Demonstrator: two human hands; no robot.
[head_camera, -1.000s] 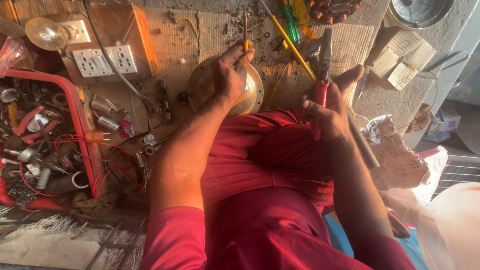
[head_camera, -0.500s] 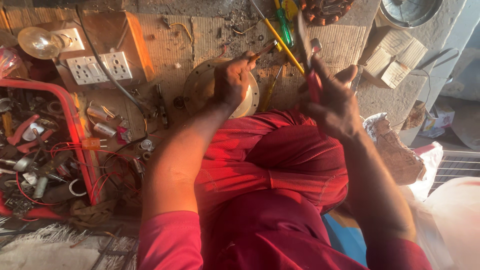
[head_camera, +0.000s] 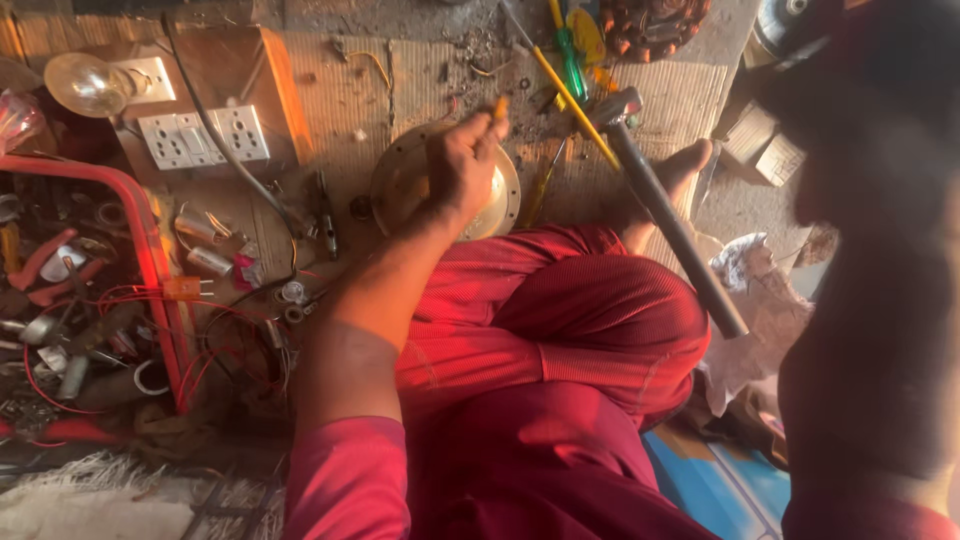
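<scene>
The left hand (head_camera: 462, 165) is closed around a small orange-tipped tool (head_camera: 498, 106), its tip set over the round metal cover plate (head_camera: 505, 200) lying on the mat just ahead of the knees. The right hand is a dark blur at the frame's right edge; its fingers cannot be read. A hammer (head_camera: 660, 200) lies slanted nearby, its head above the plate, suggesting work on the plate is unfinished.

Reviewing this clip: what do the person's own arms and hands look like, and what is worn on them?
Both are bare, with no gloves, rings or watch visible. The left hand shows clearly, its forearm uncovered up to a short red sleeve at the upper arm. The right arm sits close to the camera, dark and blurred, with a red sleeve edge low down; its hand is out of view.
</scene>
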